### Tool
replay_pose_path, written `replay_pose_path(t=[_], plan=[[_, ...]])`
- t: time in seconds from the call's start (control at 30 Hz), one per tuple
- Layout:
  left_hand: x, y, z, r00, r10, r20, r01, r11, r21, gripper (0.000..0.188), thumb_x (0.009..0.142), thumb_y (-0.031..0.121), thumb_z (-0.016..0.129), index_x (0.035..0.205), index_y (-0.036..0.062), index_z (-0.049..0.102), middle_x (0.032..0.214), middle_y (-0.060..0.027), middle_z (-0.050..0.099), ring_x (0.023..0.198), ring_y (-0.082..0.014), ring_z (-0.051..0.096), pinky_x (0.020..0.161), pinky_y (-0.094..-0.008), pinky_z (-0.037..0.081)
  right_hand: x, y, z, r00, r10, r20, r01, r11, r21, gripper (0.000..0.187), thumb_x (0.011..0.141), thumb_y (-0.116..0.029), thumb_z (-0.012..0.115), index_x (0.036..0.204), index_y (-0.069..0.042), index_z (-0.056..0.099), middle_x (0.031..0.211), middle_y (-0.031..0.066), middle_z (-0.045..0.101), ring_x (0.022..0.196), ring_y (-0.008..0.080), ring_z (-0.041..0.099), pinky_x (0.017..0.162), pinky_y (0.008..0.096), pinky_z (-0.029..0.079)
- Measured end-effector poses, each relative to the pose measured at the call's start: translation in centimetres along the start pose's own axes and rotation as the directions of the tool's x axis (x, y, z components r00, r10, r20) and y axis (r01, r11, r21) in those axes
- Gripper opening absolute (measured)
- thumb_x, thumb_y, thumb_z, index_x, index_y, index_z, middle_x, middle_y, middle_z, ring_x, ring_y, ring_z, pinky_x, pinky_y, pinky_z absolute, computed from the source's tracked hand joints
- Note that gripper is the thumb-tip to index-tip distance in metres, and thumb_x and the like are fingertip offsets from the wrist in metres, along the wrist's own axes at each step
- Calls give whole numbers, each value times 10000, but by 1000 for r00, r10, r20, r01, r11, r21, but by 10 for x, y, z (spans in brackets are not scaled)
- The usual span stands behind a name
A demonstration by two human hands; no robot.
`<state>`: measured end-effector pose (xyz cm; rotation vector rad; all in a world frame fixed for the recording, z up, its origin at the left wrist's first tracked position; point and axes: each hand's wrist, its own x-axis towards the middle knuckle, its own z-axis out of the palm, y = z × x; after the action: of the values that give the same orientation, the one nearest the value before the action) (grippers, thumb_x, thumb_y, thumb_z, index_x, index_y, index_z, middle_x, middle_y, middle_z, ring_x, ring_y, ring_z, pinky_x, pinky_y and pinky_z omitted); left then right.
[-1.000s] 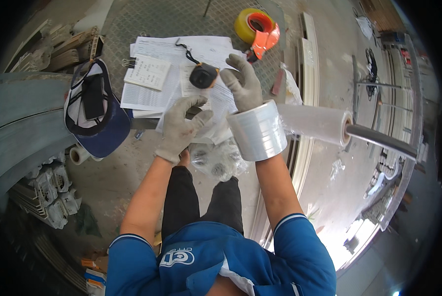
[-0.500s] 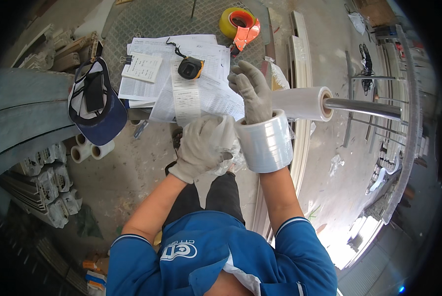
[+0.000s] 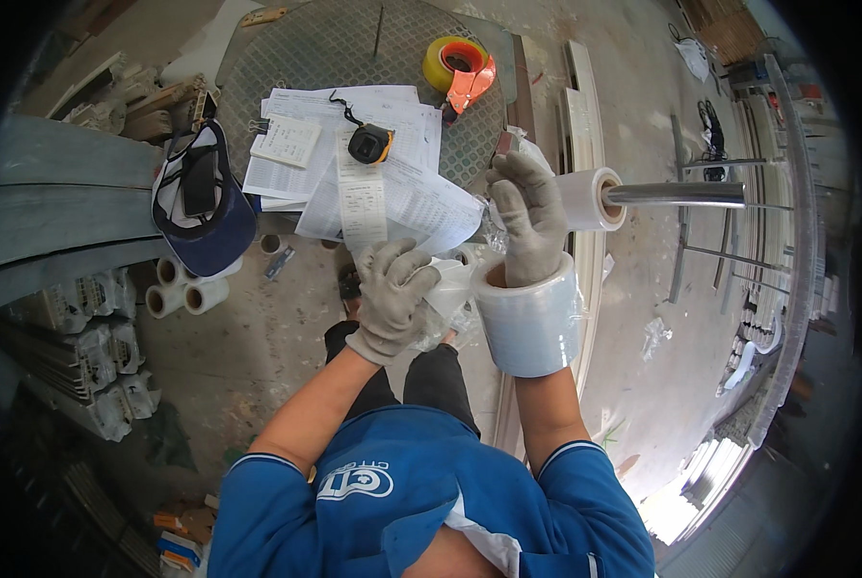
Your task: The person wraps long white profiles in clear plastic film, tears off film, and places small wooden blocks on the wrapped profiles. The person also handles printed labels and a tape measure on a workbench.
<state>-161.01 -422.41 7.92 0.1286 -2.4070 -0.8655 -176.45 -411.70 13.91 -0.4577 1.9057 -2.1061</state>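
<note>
My left hand (image 3: 392, 294), in a grey work glove, is closed on a bunched piece of clear stretch film (image 3: 453, 287). To its right, a roll of clear stretch film (image 3: 527, 332) sits around my right wrist like a cuff. My right hand (image 3: 532, 212), gloved too, sticks up through the roll's core. Its fingers are stretched upward and slightly bent, with nothing between them. The loose film spans part of the space between the left hand and the roll. The left fingertips are partly hidden.
Ahead, a round patterned table (image 3: 402, 58) bears papers (image 3: 417, 173), a tape measure (image 3: 368, 144) and an orange tape dispenser (image 3: 465, 82). A cap (image 3: 200, 207) hangs at left. Beyond my right hand lies another film roll (image 3: 585, 197) on a metal bar (image 3: 677, 195). Long profiles (image 3: 595, 144) extend along the right.
My right hand and the roll on its wrist have moved right and toward me. The left hand has shifted slightly toward me, its grip on the film kept. The view has shifted a little.
</note>
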Motion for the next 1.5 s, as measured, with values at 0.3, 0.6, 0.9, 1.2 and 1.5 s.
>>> replay_pose_path(t=[0.3,0.6,0.9,1.2,1.5], plan=[[-15,12,7,998,-34,-48,33,999,-36,230,668,85,746,884,152,706,1080,-27,666,1160,-312,558,990,-475,382,-11,-33,4,999,-34,-38,39,988,147,396,946,-140,681,1280,36,558,1209,132,631,1067,196,616,969,337,493],[-29,14,11,989,-52,-142,29,987,-159,283,651,3,674,900,137,683,1147,-45,637,1195,-315,539,989,-499,358,-24,-38,4,995,-97,-30,101,981,164,339,1007,-132,571,1322,-8,548,1244,158,639,1094,249,651,964,373,527],[-36,6,-5,993,-27,-112,10,988,-155,175,698,72,682,859,140,681,1147,-35,639,1185,-324,539,1017,-496,374,-36,-47,1,995,-97,-13,98,972,214,335,998,-176,601,1306,-49,571,1239,146,645,1101,257,651,967,374,523],[-28,3,-9,984,-30,-175,1,986,-164,184,676,140,746,851,144,689,1099,-34,640,1166,-338,554,972,-481,436,-34,-62,-13,985,-174,2,169,961,220,358,997,-197,599,1287,9,557,1217,153,639,1084,236,644,972,381,506],[-27,-27,-32,823,-567,2,546,791,-276,125,806,54,733,909,104,682,1085,-59,648,1110,-255,603,925,-356,508,-33,-116,-51,941,-326,96,278,902,331,468,976,-297,627,1309,20,535,1273,188,617,1132,266,633,1028,407,477]])
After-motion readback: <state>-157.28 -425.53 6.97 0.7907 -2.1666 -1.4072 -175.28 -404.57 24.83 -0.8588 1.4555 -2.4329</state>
